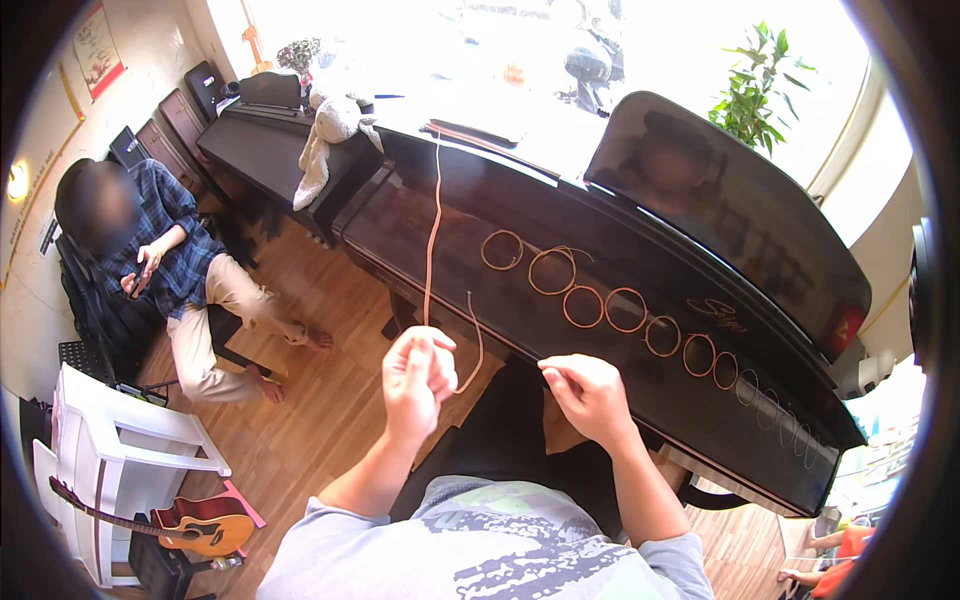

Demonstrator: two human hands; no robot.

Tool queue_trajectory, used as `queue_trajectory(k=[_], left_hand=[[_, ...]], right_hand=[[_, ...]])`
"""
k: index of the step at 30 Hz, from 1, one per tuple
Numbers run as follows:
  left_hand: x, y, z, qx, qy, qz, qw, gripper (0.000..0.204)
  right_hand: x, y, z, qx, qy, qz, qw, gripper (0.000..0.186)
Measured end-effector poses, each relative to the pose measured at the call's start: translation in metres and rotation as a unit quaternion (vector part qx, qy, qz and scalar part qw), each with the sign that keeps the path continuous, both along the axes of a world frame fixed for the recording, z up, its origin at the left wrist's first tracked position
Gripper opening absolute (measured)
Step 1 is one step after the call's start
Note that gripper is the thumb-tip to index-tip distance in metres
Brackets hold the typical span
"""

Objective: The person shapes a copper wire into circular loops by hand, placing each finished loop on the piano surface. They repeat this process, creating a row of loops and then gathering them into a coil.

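Observation:
My left hand point(418, 378) is closed on a long copper-coloured wire point(431, 235) that runs up from the fist over the black piano lid point(600, 410) to the far top edge; a loose end curls down beside the fist. My right hand point(588, 392) is pinched at the piano's near edge, and whether it holds a thin strand I cannot tell. On the closed lid lies a row of coiled wire rings point(626, 310), copper ones at the left, thin silvery ones point(770, 405) toward the right.
A seated person point(165, 260) in a plaid shirt sits at the left on the wooden floor side. A second black piano point(262, 140) with a soft toy point(325, 130) stands behind. An acoustic guitar point(195, 525) leans by a white rack point(120, 440). A plant point(752, 90) stands by the window.

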State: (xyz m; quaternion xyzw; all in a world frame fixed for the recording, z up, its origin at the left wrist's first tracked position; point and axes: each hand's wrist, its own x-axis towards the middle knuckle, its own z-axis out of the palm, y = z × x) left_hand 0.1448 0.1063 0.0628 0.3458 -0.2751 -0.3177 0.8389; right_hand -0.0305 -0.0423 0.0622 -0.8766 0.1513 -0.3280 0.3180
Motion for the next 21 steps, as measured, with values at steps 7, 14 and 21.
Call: queue_trajectory(k=[7,14,21], left_hand=[[-0.034,0.016,-0.018,0.084,-0.077,-0.081,0.99,0.026],[-0.038,0.022,-0.023,0.152,-0.183,-0.11,0.965,0.027],[-0.032,0.005,-0.016,0.076,-0.208,-0.042,0.974,0.034]], right_hand=[[0.08,0.003,0.038,0.418,0.037,0.141,0.897,0.027],[0.092,0.019,0.053,0.421,-0.044,0.15,0.893,0.019],[0.059,0.034,0.069,0.361,-0.122,0.165,0.91,0.016]])
